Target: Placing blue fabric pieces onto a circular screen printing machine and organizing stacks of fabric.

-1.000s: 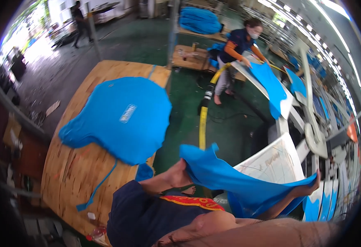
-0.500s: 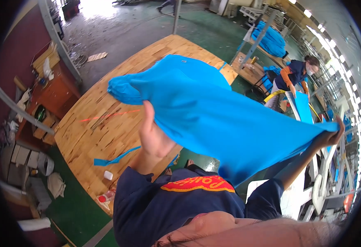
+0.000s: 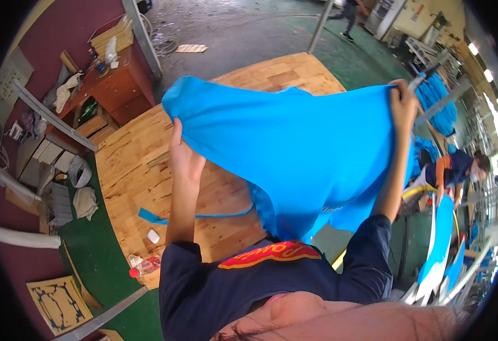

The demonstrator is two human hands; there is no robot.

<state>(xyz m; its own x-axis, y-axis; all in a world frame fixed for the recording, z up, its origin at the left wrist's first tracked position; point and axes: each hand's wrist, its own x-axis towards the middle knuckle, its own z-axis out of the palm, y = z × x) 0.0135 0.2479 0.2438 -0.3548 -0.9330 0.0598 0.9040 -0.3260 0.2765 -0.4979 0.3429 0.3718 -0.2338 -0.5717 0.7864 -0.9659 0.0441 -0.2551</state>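
A large bright-blue piece of fabric [image 3: 294, 136] is stretched between my two hands above a wooden table. My left hand [image 3: 187, 159] is at its gathered left end, thumb on the near edge and fingers hidden behind the cloth. At the upper right corner, the fingers of my right hand [image 3: 403, 108] are closed on the edge. The lower part hangs in folds near my chest, with a small print on it. On the wooden table [image 3: 129, 176] lies a narrow blue fabric strip [image 3: 152, 216], partly covered by the hanging cloth.
A small white object [image 3: 153, 236] and a clear bottle with a red cap [image 3: 145, 266] sit at the table's near left edge. A red-brown desk [image 3: 118, 79] stands left. At right, a co-worker [image 3: 456, 170] handles blue cloth panels [image 3: 443, 227]. Metal posts rise beyond the table.
My right hand has swung up and away from me, carrying the fabric's right end over the table. The left hand has shifted slightly left and up. The whole view has turned right.
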